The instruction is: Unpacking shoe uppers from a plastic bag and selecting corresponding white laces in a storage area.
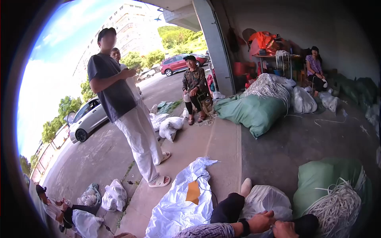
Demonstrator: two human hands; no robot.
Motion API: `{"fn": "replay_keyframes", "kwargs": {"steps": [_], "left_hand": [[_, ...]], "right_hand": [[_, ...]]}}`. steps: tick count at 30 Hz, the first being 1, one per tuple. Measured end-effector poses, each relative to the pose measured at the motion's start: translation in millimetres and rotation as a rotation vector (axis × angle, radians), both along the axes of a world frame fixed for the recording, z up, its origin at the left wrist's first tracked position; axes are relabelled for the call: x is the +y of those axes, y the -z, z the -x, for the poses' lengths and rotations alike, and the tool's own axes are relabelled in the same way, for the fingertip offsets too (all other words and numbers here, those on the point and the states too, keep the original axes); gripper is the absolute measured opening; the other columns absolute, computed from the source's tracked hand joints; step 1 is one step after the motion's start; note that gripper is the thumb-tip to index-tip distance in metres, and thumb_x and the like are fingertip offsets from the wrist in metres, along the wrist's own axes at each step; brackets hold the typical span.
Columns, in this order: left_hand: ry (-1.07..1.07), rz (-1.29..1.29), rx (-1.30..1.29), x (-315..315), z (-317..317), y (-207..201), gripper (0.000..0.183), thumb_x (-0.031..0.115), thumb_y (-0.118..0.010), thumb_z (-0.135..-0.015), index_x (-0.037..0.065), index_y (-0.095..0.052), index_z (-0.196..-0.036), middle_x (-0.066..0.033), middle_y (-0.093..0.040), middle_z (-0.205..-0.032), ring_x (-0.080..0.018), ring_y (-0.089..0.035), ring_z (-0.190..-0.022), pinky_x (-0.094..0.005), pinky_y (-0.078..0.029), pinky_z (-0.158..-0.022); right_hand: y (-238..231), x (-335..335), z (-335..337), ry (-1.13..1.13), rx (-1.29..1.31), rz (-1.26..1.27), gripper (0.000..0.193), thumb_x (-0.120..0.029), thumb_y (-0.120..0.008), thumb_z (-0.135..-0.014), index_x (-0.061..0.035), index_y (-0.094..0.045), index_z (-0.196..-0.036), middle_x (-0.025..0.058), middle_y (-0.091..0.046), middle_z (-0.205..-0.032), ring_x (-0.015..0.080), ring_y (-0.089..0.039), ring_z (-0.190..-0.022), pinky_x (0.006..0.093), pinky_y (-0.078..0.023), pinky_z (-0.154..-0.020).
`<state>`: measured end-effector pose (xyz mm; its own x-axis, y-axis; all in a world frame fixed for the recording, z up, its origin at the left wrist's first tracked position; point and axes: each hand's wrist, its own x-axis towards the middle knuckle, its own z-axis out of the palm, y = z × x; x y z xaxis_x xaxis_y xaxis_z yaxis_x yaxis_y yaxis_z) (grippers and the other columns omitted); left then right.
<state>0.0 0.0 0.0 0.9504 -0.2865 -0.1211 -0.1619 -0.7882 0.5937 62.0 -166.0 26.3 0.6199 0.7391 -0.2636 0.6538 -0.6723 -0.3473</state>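
My left hand (260,222), with a black band at the wrist and a patterned sleeve, is low in the view at the right. Its fingers are curled in. Close against it is my right hand (284,229), also closed, with its fingers bent toward the left one. Whatever they pinch between them is too small to make out. Just beyond the hands, between my dark-trousered legs, sits a translucent white plastic bag (266,200) with pale contents. A big green sack (323,178) stands to the right, and a thick bundle of white cords (335,208) spills over its front.
A white woven sack (182,206) with an orange-brown patch lies flat at left. A standing person (115,87) holds a phone. Seated people (194,87) work farther off. Another green sack (254,113) with cords lies beyond, beside a pillar (216,47). Cars are parked outside.
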Motion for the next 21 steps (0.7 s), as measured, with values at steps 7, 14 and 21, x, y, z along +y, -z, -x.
{"fn": "replay_keyframes", "kwargs": {"steps": [7,14,21], "left_hand": [[-0.084,-0.199,-0.098,1,-13,-25,0.033,0.020,-0.056,-0.081,0.012,-0.055,-0.113,-0.0114,-0.036,-0.135,-0.0317,-0.031,-0.128,-0.0571,-0.038,-0.096],[-0.204,-0.089,-0.184,-8,14,10,0.027,0.027,-0.057,-0.080,0.018,-0.060,-0.105,-0.0113,-0.047,-0.124,-0.0338,-0.045,-0.113,-0.0497,-0.043,-0.089],[-0.108,0.024,-0.175,13,17,-12,0.037,0.014,-0.057,-0.083,0.019,-0.050,-0.119,-0.0106,-0.047,-0.112,-0.0341,-0.055,-0.100,-0.0411,-0.049,-0.084]], "right_hand": [[-6,4,-5,-0.206,-0.266,-0.404,0.014,-0.018,-0.052,-0.085,-0.0066,-0.052,-0.076,0.0158,-0.059,-0.060,0.0339,-0.060,-0.055,0.0456,-0.046,-0.050],[24,4,21,-0.179,-0.271,-0.503,0.015,-0.019,-0.051,-0.085,-0.0077,-0.056,-0.076,0.0129,-0.056,-0.058,0.0309,-0.059,-0.054,0.0463,-0.046,-0.052],[-21,-5,2,-0.027,0.160,-0.308,0.019,-0.023,-0.053,-0.087,-0.0075,-0.062,-0.081,0.0124,-0.058,-0.071,0.0331,-0.060,-0.065,0.0428,-0.048,-0.058]]}}
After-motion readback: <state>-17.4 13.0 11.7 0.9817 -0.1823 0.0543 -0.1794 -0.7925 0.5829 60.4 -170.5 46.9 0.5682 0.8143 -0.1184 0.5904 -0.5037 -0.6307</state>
